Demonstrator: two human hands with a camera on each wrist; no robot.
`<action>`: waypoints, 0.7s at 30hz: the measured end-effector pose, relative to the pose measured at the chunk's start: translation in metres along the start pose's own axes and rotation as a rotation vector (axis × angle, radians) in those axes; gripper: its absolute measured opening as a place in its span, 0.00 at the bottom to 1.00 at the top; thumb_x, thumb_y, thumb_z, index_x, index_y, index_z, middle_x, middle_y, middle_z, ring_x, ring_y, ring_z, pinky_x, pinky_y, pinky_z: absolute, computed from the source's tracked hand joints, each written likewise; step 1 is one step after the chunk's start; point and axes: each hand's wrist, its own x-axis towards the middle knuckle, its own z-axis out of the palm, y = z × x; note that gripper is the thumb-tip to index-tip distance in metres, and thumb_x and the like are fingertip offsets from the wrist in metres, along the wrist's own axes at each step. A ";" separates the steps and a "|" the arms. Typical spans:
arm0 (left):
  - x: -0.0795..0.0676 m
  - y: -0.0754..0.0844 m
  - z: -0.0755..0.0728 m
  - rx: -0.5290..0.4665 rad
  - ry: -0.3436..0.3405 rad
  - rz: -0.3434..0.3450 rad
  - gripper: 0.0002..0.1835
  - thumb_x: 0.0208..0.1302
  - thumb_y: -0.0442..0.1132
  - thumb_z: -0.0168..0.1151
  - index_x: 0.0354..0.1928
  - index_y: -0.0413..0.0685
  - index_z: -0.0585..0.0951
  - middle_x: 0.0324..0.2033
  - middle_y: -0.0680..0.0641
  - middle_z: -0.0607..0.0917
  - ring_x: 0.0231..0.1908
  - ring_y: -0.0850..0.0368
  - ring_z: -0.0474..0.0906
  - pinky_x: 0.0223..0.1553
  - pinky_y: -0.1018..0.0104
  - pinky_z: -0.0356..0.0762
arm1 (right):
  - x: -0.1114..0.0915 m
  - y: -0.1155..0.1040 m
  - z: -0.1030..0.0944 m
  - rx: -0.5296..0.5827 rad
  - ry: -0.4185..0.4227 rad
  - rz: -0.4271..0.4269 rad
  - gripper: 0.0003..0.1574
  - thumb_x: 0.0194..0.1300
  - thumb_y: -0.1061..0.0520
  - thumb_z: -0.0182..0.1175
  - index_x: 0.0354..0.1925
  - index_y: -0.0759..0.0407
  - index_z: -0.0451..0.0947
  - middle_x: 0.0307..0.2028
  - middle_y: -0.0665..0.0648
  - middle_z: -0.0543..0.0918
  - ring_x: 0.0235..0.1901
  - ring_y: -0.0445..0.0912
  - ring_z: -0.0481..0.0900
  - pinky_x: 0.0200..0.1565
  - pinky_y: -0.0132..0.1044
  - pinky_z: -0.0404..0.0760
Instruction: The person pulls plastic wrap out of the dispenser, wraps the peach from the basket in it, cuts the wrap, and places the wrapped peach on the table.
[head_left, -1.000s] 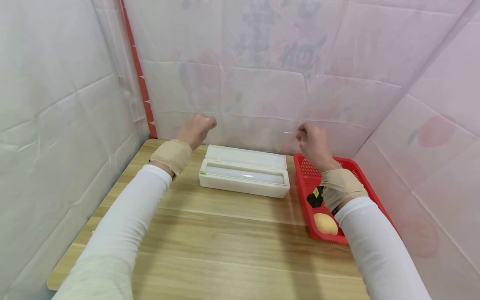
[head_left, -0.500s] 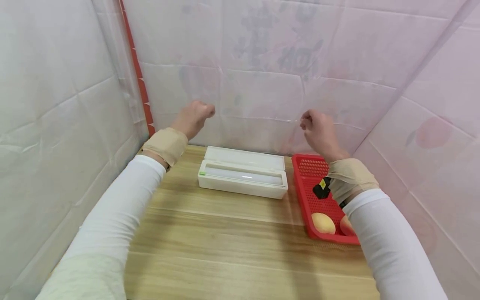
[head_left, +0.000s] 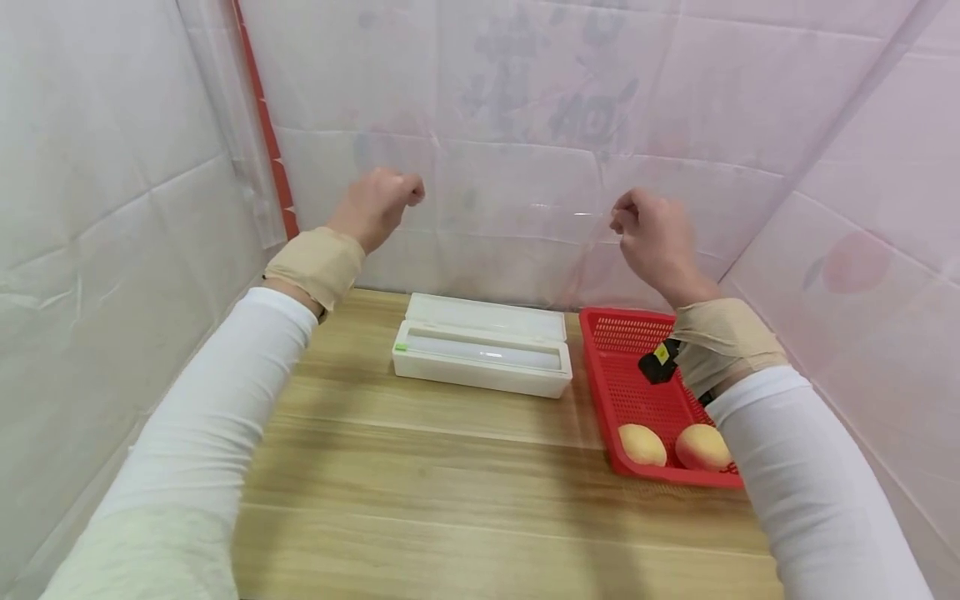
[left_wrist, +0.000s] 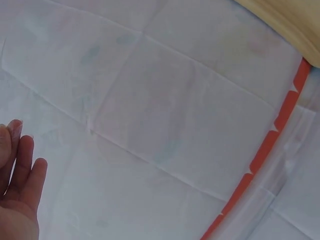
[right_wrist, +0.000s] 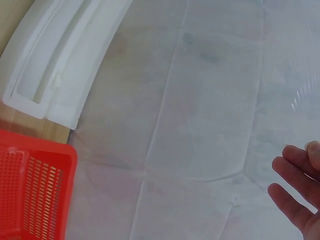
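My left hand (head_left: pixel 377 207) and right hand (head_left: pixel 658 240) are raised above the far side of the table, well apart. Each pinches with thumb and index finger. Between them stretches a sheet of clear cling film (head_left: pixel 587 214), visible mostly as glints; its edges are hard to make out. In the right wrist view, creases in the film (right_wrist: pixel 302 94) shine near my fingertips. The left wrist view shows thumb and index finger (left_wrist: pixel 16 129) pressed together, other fingers extended. Below sits a white cling film dispenser box (head_left: pixel 480 379), its lid tipped back, a roll (head_left: pixel 487 351) inside.
A red plastic basket (head_left: pixel 600 400) stands right of the box, under my right forearm. Inside lie two peaches, one left (head_left: pixel 642 445) and one right (head_left: pixel 702 447), and a black object with a yellow label (head_left: pixel 660 362). White sheeting (head_left: pixel 510 258) walls the wooden table (head_left: pixel 420 500).
Both hands have risen and drifted slightly apart, still pinching the film. The right forearm has shifted right, uncovering the second peach. The view has moved slightly; box and basket stay put.
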 end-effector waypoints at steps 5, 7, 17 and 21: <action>0.006 0.001 -0.011 0.023 0.037 0.019 0.12 0.67 0.20 0.48 0.39 0.36 0.81 0.37 0.38 0.85 0.37 0.46 0.75 0.43 0.56 0.76 | 0.005 -0.006 -0.010 -0.019 0.012 -0.008 0.11 0.72 0.66 0.47 0.44 0.70 0.76 0.38 0.70 0.85 0.39 0.59 0.83 0.36 0.38 0.72; 0.008 0.002 -0.015 0.038 0.063 0.039 0.14 0.63 0.17 0.44 0.35 0.36 0.78 0.30 0.40 0.81 0.33 0.48 0.68 0.38 0.60 0.70 | 0.007 -0.009 -0.015 -0.025 0.002 0.002 0.11 0.73 0.65 0.47 0.44 0.70 0.76 0.38 0.69 0.85 0.38 0.58 0.83 0.35 0.35 0.71; 0.009 0.002 -0.037 -0.045 0.115 0.072 0.09 0.69 0.23 0.48 0.35 0.37 0.77 0.31 0.41 0.79 0.35 0.47 0.68 0.40 0.59 0.67 | 0.014 -0.016 -0.036 -0.045 0.012 -0.039 0.13 0.73 0.64 0.48 0.45 0.71 0.76 0.43 0.70 0.80 0.42 0.61 0.77 0.42 0.47 0.70; 0.008 0.002 -0.044 -0.115 0.108 0.078 0.07 0.70 0.25 0.52 0.37 0.36 0.79 0.34 0.39 0.84 0.37 0.46 0.74 0.43 0.57 0.72 | 0.014 -0.018 -0.041 -0.024 0.014 -0.046 0.13 0.73 0.64 0.48 0.45 0.73 0.76 0.45 0.70 0.77 0.44 0.62 0.74 0.42 0.45 0.68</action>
